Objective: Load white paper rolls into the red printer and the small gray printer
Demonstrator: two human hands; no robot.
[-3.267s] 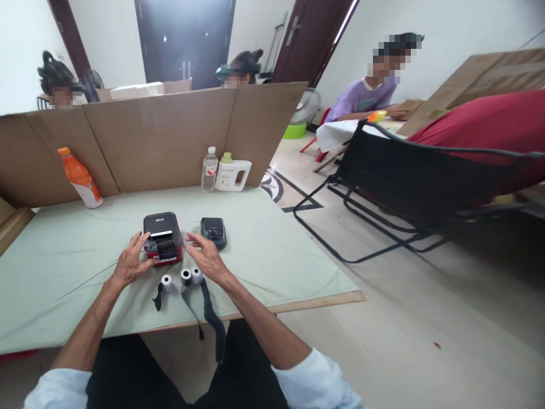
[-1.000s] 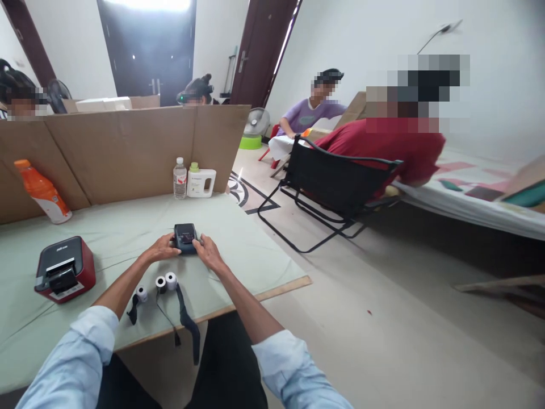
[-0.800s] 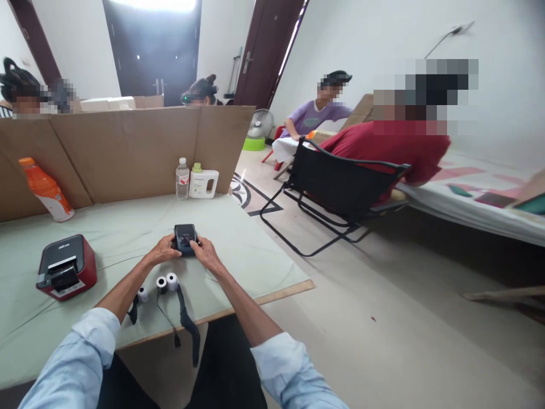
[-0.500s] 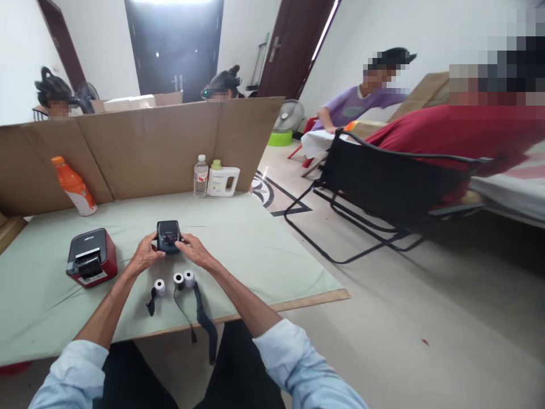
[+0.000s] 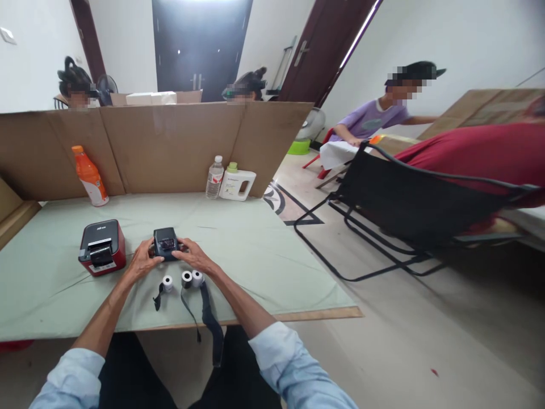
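Observation:
A small black portable printer is held by its two sides, over the middle of the table. My left hand grips its left side, with the thumb at the near corner. On the opposite side, my right hand is closed round the edge, thumb towards the near face. Just in front of the printer are a small white paper roll with a dark strip trailing from it, and a pair of rolls. A wide dark strap hangs over the table's front edge beside a thin cord.
To the left stands a larger red-and-black printer. An orange bottle, a clear bottle and a white jug line the cardboard wall. A black folding chair and a person in purple are at right.
My view has turned a little to the left, so the scene sits further right. Both hands keep hold of the printer, which has come slightly nearer to the rolls.

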